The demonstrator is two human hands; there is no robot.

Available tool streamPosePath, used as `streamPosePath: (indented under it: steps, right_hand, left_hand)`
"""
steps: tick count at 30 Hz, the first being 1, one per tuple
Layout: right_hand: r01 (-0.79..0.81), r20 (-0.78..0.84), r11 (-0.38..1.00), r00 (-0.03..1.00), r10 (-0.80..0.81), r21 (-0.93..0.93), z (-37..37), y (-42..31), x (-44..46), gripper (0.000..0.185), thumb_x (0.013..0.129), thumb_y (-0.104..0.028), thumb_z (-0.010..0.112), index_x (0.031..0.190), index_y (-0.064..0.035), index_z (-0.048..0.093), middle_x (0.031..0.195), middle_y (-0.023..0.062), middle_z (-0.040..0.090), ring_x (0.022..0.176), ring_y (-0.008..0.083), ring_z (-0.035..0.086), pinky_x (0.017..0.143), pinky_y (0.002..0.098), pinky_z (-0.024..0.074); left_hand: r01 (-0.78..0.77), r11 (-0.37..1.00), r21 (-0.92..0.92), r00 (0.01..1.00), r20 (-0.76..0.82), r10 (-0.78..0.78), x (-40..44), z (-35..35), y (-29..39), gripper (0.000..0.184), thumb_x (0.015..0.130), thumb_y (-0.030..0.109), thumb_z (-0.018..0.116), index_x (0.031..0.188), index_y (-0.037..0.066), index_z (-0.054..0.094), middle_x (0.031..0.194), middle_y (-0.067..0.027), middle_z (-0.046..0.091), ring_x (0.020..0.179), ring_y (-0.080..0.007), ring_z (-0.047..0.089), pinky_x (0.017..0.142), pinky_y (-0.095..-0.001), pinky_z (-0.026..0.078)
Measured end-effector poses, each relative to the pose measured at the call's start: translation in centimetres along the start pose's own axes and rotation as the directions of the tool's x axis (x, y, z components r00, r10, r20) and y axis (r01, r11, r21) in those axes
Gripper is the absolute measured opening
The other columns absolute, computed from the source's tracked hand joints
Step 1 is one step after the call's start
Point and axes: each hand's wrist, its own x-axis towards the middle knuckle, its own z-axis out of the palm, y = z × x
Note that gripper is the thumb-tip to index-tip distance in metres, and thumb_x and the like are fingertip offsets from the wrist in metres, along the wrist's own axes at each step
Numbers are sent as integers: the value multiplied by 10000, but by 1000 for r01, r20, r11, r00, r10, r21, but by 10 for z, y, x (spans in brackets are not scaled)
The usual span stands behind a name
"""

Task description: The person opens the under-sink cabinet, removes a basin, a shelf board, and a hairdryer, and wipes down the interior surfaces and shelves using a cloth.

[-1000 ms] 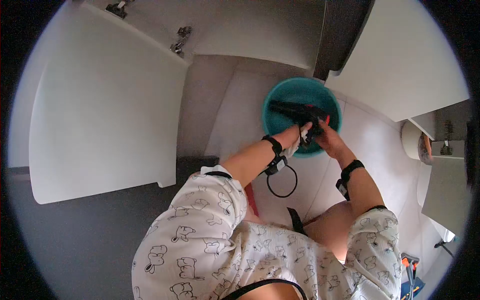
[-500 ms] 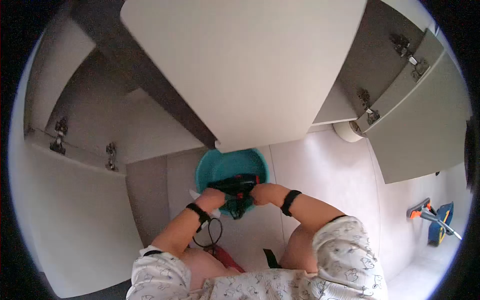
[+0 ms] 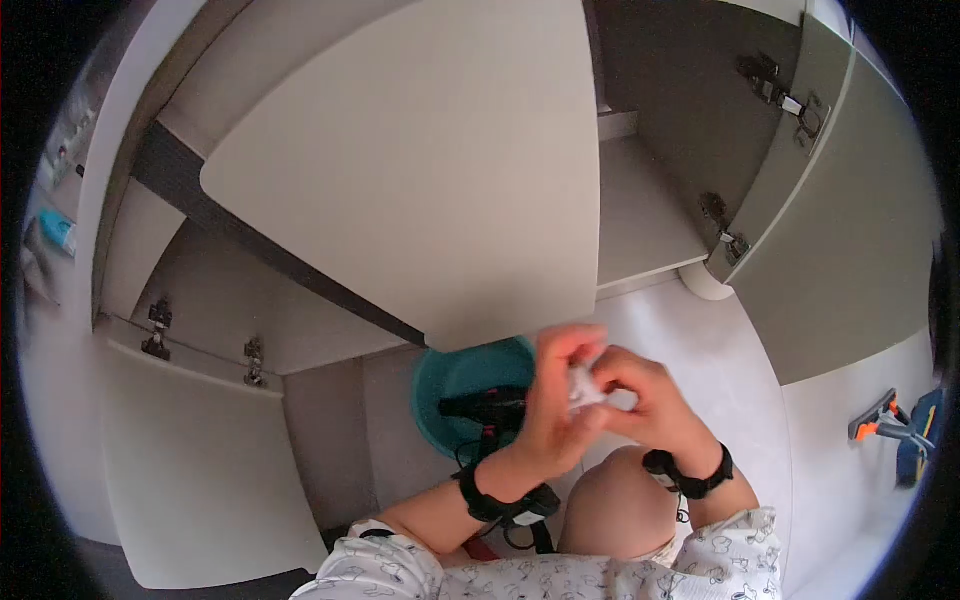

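Both hands are raised close together in front of me, to the right of a teal basin [image 3: 432, 400] on the floor. My left hand [image 3: 558, 415] curls around one side of a crumpled white cloth or tissue [image 3: 588, 388]. Gripping its other side is my right hand [image 3: 645, 395], its fingers bent inward. A black hair dryer [image 3: 485, 405] lies in the basin, partly hidden behind my left hand and wrist. Black straps with small devices circle both wrists.
An open cabinet door [image 3: 430, 170] overhangs the basin. Another open door [image 3: 200, 470] stands at the left, and a third [image 3: 850, 220] at the right. An orange and grey cleaning tool [image 3: 885, 425] and a dark blue object [image 3: 915, 450] are at the far right.
My hands have left the hair dryer and risen out of the basin to the right, now holding the white item between them. The hair dryer stays in the basin. The view has shifted.
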Motion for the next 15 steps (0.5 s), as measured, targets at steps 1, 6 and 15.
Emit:
streamPosePath:
  steps: [1,6,15]
  right_hand:
    - [-111,-145,992,982,117,54,-8,5,-9,186,722,-86,647,834,-36,506,796,56,531,691,167,534,611,276,454]
    - [-438,-697,853,705,131,-283,-65,45,2,189,753,-64,610,916,-37,521,917,92,545,795,180,555,668,297,469]
    - [-516,-476,246,855,205,-821,-95,171,64,437,824,-270,485,1227,-106,441,1226,227,412,1066,407,454,903,433,399]
  left_hand:
    - [-102,984,144,994,47,96,2,4,1,523,801,442,524,1119,34,445,1037,-134,430,954,-229,410,824,-339,344]
    - [-250,747,616,933,-52,356,-20,-71,-1,364,842,365,504,984,31,525,987,-122,545,916,-264,510,835,-385,389]
    - [250,304,919,967,-223,-120,-5,-329,-131,340,852,216,489,1113,0,494,1143,-179,507,1042,-343,465,907,-421,341]
